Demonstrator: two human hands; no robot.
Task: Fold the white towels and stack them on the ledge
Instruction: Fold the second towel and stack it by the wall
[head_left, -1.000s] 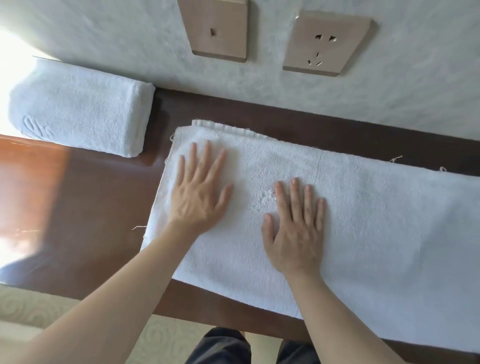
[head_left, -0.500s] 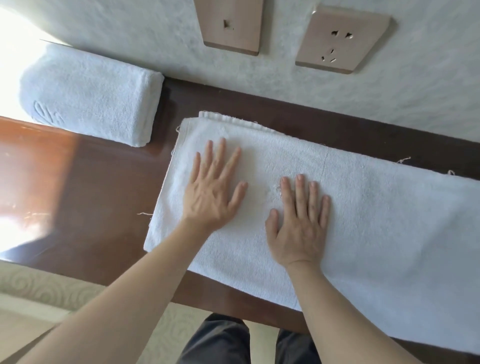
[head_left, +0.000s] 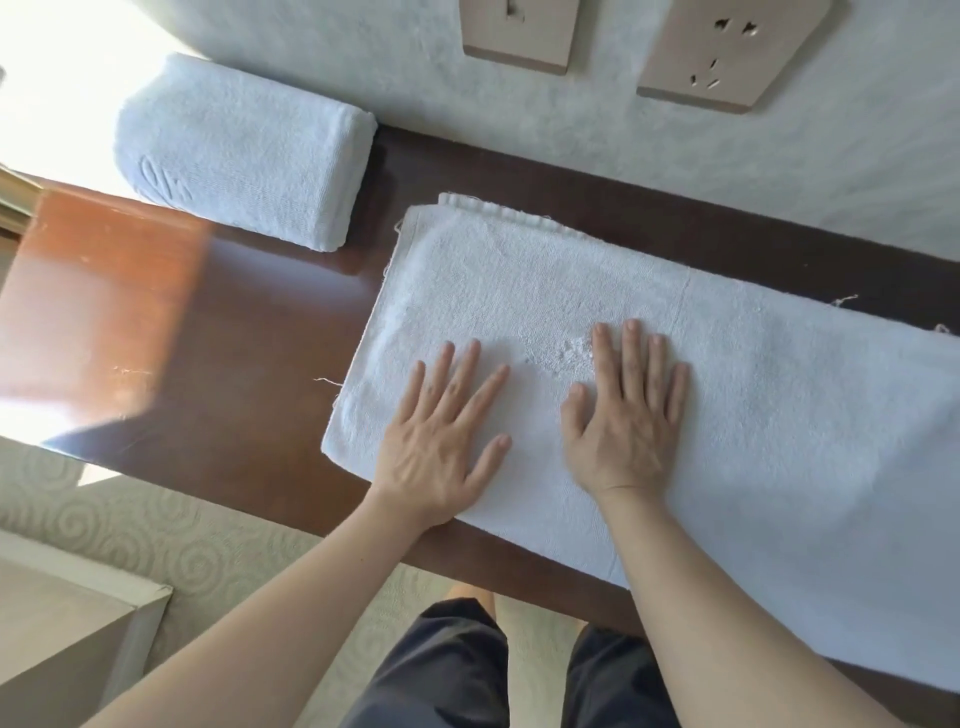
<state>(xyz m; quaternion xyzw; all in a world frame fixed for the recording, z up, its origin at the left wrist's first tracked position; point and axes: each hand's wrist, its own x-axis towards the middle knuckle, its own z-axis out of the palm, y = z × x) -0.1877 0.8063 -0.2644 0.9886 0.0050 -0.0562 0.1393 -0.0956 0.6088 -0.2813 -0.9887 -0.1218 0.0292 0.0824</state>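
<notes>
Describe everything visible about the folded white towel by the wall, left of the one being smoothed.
The folded white terry towel is a thick, compact bundle with a rounded fold at its right end and an embossed emblem near its left front corner. It lies flat on the dark glossy wooden ledge, its far side against the textured white wall. Neither hand touches it; a strip of bare wood separates it from the long white towel under the hands.
</notes>
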